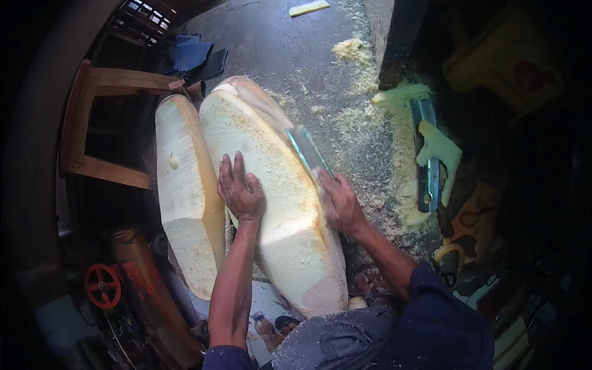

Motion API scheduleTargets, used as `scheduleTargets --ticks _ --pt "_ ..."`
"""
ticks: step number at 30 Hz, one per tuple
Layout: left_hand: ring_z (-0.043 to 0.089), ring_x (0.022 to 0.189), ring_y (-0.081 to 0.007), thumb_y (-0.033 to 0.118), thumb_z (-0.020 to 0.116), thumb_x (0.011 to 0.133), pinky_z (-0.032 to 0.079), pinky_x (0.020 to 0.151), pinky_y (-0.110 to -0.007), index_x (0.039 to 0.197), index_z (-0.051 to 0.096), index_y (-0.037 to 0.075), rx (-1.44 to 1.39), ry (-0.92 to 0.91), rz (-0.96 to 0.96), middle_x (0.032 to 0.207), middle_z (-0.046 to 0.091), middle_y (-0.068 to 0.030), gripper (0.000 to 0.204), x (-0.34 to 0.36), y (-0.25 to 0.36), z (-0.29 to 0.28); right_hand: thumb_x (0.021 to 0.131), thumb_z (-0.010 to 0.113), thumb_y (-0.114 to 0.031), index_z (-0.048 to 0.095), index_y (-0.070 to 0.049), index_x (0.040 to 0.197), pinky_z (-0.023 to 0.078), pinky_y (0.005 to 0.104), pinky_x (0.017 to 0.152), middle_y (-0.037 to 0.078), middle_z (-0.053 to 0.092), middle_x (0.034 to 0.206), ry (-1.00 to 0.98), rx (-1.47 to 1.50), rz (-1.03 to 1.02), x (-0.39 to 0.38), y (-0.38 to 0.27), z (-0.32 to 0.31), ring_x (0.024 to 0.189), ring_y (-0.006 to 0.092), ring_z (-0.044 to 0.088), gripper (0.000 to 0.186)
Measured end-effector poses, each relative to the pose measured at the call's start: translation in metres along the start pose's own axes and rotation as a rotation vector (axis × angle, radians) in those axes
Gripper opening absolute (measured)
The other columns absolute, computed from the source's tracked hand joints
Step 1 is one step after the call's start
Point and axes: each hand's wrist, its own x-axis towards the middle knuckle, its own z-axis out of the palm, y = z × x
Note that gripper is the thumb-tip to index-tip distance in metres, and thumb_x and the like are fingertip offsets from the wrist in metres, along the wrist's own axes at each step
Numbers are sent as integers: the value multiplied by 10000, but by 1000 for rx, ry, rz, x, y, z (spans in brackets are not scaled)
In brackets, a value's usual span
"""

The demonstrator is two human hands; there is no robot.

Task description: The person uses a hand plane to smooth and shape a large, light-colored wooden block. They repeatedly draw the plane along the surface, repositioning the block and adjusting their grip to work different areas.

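A long cream foam block (271, 166), shaped like a seat cushion, lies lengthwise in front of me. My left hand (242, 192) rests on its top, fingers stretched out and palm down. On the block's right side my right hand (341, 203) grips a flat metal blade (308, 150), which lies along the foam's side edge. The blade's near end is hidden in my fingers. A second foam block (185, 185) of similar shape, with a small chip on its top, lies just left of the first.
Foam crumbs (370, 132) cover the dark work surface (265, 37). To the right lie another metal blade (425, 179) and a foam offcut (439, 151). A wooden frame (117, 176) stands left. An orange cylinder (157, 290) with a red handwheel (103, 286) is at lower left.
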Motion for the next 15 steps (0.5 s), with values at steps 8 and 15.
scheduleTargets --ticks 8,15 --pt "398 1519 -374 308 527 983 253 1239 -556 1568 529 159 33 0 9 1628 452 -180 604 -1 1 0 956 589 -28 609 103 1380 382 661 1184 252 609 1483 -73 -43 -60 -32 -15 -8 1420 371 565 444" --pt "394 1522 -362 267 561 961 254 1241 -555 1566 536 169 1 7 -2 1628 453 -170 613 0 1 -1 955 606 -48 588 68 1418 382 657 1180 240 619 1472 -53 36 -190 -45 -25 -15 1433 381 552 478"
